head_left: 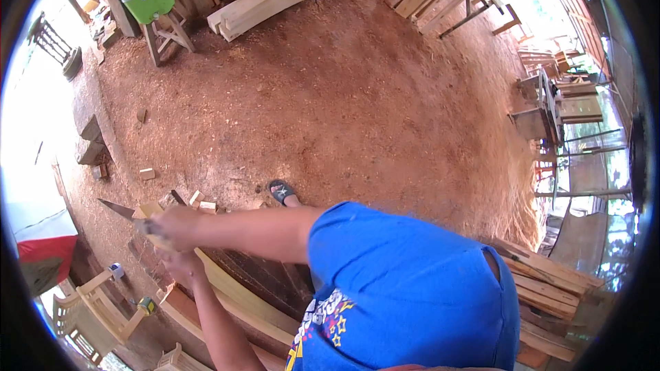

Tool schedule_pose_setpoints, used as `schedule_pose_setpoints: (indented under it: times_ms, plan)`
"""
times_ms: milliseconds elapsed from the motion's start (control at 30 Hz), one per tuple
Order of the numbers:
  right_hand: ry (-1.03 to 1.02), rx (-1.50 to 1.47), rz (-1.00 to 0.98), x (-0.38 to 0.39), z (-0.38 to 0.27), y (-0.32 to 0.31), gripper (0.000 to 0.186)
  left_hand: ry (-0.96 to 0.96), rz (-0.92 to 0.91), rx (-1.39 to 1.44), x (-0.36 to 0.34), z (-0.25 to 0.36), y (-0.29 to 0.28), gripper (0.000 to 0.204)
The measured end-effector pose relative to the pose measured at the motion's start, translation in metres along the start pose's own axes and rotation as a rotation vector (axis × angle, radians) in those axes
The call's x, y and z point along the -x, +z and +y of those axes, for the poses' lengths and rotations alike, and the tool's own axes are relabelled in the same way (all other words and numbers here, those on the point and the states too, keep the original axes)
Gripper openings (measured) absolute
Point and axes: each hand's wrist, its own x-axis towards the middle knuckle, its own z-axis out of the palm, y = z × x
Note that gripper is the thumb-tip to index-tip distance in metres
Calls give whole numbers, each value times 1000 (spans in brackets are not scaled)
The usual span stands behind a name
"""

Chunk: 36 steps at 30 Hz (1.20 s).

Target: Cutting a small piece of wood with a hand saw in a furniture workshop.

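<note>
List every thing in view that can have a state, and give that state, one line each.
Right hand: blurred, exact grip unclear
Left hand: close to the right hand, grip unclear
Dark blade: uncovered, pointing left
Green container: upright on a wooden stand
Wooden stand: upright, loaded
Dark sandal: worn on a foot
Thick timbers: lying down
Small wood block: lying loose on the ground
Blue shirt: worn

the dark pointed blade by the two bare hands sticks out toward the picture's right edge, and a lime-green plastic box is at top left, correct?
Not quite: in the head view, the dark pointed blade by the bare right hand and bare left hand sticks out toward the picture's left edge. The lime-green plastic box is at top left.
</note>
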Motion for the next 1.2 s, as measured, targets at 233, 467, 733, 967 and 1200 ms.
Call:
schedule_pose_setpoints:
  times_ms: [233,467,733,967,1200]
  plan:
    - [181,-111,-86,84,-13,-13,38,90,165,-147,-37,-72,33,80]
    - [201,57,-8,316,-23,-90,58,-14,0,-70,-26,-37,-7,85]
    - [-10,-8,105,46,21,5,35,-31,11,-155,-15,-32,14,86]
    - [133,2,-104,-9,-15,20,41,-91,5,39,-10,-23,-12,75]
    - [149,28,-14,261,-17,-82,59,-67,124,74,-9,-36,-9,69]
